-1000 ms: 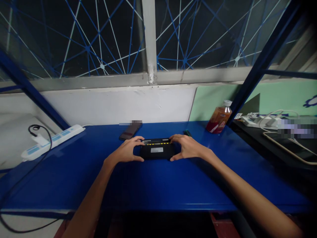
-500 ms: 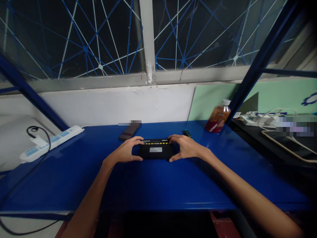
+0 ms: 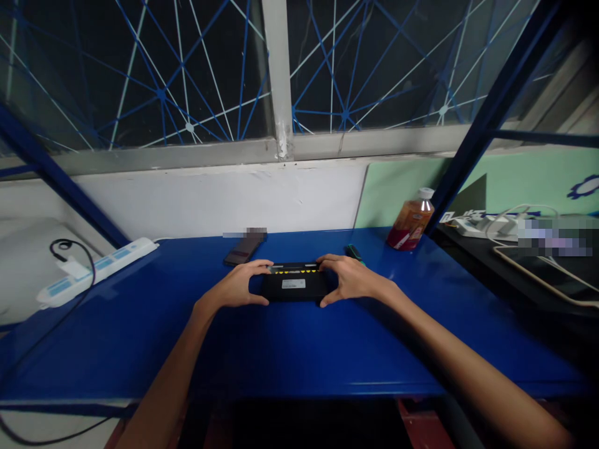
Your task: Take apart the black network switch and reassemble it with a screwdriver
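A flat black device (image 3: pixel 294 287) with a white label and a row of yellow marks along its far edge lies on the blue table (image 3: pixel 290 349). My left hand (image 3: pixel 238 284) grips its left end, thumb at the near edge and fingers curled over the far edge. My right hand (image 3: pixel 349 279) grips its right end the same way. Both hands rest on the table around the device.
A dark phone (image 3: pixel 243 249) lies just behind the device. A small green object (image 3: pixel 354 252) sits behind my right hand. An orange drink bottle (image 3: pixel 412 221) stands at the back right. A white power strip (image 3: pixel 93 268) with a black cable lies at left. More cables and a tray (image 3: pixel 538 262) are at right.
Almost nothing differs. The view has shifted slightly, and both hands keep their grip on the black device in the same spot.
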The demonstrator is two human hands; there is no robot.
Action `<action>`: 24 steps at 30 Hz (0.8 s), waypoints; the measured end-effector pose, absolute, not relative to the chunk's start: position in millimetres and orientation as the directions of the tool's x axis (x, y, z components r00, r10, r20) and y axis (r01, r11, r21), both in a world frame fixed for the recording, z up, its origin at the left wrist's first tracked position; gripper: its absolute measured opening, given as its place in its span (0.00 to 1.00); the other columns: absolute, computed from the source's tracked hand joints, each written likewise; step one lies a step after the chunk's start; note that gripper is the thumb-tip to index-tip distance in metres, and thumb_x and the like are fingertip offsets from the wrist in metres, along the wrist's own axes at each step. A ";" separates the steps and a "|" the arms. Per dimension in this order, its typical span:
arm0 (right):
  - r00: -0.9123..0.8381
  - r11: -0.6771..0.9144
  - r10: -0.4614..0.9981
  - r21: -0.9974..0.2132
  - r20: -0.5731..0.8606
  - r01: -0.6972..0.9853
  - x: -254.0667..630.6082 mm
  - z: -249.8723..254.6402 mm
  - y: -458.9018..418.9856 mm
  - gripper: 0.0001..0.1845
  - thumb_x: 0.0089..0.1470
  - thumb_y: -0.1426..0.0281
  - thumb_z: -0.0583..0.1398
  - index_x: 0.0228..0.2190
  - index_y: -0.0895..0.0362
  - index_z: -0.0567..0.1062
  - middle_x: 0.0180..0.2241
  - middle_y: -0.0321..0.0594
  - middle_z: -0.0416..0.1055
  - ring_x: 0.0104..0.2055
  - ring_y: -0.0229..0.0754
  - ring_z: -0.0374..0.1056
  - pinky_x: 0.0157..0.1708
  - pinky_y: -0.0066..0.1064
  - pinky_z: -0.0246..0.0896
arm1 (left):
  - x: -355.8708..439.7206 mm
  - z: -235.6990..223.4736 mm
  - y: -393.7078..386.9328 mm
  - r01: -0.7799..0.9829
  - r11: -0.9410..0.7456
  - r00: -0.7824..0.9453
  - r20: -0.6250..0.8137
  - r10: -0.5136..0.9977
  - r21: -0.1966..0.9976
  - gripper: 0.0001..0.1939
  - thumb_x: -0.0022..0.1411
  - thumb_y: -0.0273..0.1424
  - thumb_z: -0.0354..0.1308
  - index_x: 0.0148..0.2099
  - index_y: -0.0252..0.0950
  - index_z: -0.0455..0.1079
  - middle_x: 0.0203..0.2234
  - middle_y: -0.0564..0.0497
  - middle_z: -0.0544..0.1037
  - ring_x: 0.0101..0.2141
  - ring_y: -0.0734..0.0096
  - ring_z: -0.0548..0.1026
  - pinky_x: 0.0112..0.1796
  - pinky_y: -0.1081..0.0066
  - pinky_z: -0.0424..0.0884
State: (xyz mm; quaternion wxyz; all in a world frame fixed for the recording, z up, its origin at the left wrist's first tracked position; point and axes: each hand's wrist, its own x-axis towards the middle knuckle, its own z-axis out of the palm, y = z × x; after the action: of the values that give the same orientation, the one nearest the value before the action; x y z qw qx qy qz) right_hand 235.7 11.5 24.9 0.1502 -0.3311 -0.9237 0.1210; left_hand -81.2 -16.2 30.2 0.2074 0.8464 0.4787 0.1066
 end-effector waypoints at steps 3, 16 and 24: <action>-0.737 0.754 0.646 -0.320 0.198 0.574 235.9 25.9 11.2 0.43 0.34 0.42 0.65 0.44 0.62 0.74 0.49 0.53 0.70 0.46 0.55 0.70 0.43 0.42 0.65 | -80.7 31.0 -16.2 0.761 -0.460 0.525 -0.017 0.851 0.458 0.32 0.46 0.44 0.65 0.55 0.43 0.69 0.61 0.48 0.60 0.59 0.46 0.60 0.56 0.47 0.57; -0.746 0.764 0.635 -0.305 0.201 0.569 235.2 23.7 10.1 0.44 0.34 0.42 0.65 0.44 0.62 0.74 0.45 0.52 0.69 0.41 0.54 0.70 0.39 0.41 0.66 | -85.2 25.9 -14.5 0.762 -0.476 0.528 0.004 0.849 0.440 0.31 0.47 0.43 0.64 0.55 0.44 0.66 0.61 0.47 0.59 0.59 0.46 0.59 0.57 0.46 0.54; -0.752 0.775 0.625 -0.278 0.208 0.567 234.4 20.9 10.5 0.44 0.35 0.40 0.63 0.45 0.62 0.73 0.46 0.53 0.67 0.41 0.54 0.70 0.39 0.42 0.66 | -84.5 27.3 -15.1 0.767 -0.464 0.516 0.004 0.857 0.443 0.31 0.46 0.43 0.64 0.54 0.42 0.65 0.61 0.46 0.60 0.59 0.49 0.59 0.57 0.50 0.53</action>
State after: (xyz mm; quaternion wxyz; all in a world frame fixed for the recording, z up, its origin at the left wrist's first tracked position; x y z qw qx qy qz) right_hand 234.4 10.5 20.9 0.1457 -0.3202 -0.9308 0.0994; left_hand -84.5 -15.1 27.3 0.1968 0.8480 0.4788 0.1137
